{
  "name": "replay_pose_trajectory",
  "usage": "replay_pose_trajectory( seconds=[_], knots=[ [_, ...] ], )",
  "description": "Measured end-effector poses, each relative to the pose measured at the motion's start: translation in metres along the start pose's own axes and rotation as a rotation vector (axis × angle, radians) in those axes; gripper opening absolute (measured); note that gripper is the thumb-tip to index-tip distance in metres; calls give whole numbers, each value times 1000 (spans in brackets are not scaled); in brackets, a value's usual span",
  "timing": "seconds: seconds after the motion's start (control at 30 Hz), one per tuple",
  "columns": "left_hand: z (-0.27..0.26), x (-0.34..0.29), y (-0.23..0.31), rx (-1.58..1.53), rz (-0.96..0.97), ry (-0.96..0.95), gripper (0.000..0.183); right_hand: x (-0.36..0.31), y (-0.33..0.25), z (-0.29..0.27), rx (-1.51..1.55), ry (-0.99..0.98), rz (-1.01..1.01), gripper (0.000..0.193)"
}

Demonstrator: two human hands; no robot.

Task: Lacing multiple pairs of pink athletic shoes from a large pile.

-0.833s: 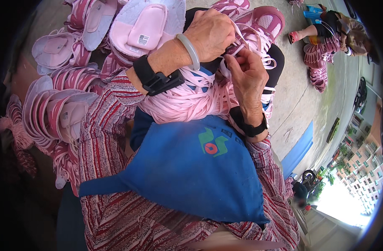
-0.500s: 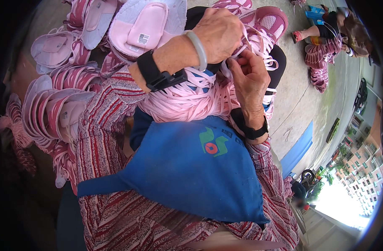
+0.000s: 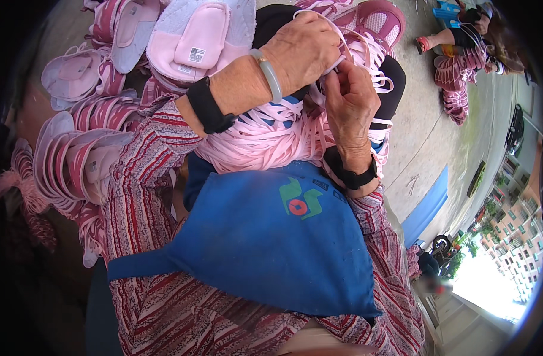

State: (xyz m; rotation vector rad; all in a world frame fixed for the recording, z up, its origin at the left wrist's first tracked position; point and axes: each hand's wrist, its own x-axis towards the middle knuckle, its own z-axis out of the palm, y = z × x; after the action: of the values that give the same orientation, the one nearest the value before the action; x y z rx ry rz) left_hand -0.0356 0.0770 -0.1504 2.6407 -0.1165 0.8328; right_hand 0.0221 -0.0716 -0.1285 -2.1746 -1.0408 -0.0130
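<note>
My left hand (image 3: 302,50), with a pale bangle at the wrist, pinches a pale pink shoelace (image 3: 340,39) that arches over its knuckles. Close beside it, the bent fingers and thumb of my right hand (image 3: 353,99) close on the same lace; their tips meet near the left fingers. Just beyond is a pink shoe upper (image 3: 380,25) with white mesh, its laces hanging in loops. A thick heap of pale pink laces (image 3: 268,145) lies across my lap below both hands. The exact lace hole being worked is hidden by my fingers.
Stacked pink shoe uppers with pale insoles (image 3: 201,37) crowd the left side, with more piled uppers (image 3: 75,155) lower down. A blue apron (image 3: 271,249) covers my lap. At far right another person sits by a row of pink uppers (image 3: 455,77); a blue strip (image 3: 427,207) lies on the ground.
Both hands have risen slightly, still close together. The left wrist has turned a little, and the lace now arches in a wider loop above the left hand.
</note>
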Motion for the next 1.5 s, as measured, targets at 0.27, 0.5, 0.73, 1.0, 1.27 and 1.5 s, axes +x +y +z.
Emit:
replay_pose_trajectory(
  seconds=[0.27, 0.5, 0.73, 1.0, 1.27, 1.5],
  knots=[
    [-5, -8, 13, -150, -178, 105, 15, 9, 1, -14, 21, 17, -176, 4],
    [-22, -9, 45, -419, -249, -98, 14, 37, 33, -59, -70, 9, 21, 10],
    [-1, -11, 69, -322, -351, -246, 19, 43, 53, -51, 86, 28, 77, 42],
    [5, -17, 76, -308, -525, -384, 32, 72, 45, -40, 277, -128, 201, 66],
    [10, -12, 68, -428, -737, -336, 43, 91, 64, -36, 522, -228, 274, 40],
    [-1, -14, 70, -511, -689, -174, 38, 79, 79, -28, 1545, -429, 560, 35]
  ],
)
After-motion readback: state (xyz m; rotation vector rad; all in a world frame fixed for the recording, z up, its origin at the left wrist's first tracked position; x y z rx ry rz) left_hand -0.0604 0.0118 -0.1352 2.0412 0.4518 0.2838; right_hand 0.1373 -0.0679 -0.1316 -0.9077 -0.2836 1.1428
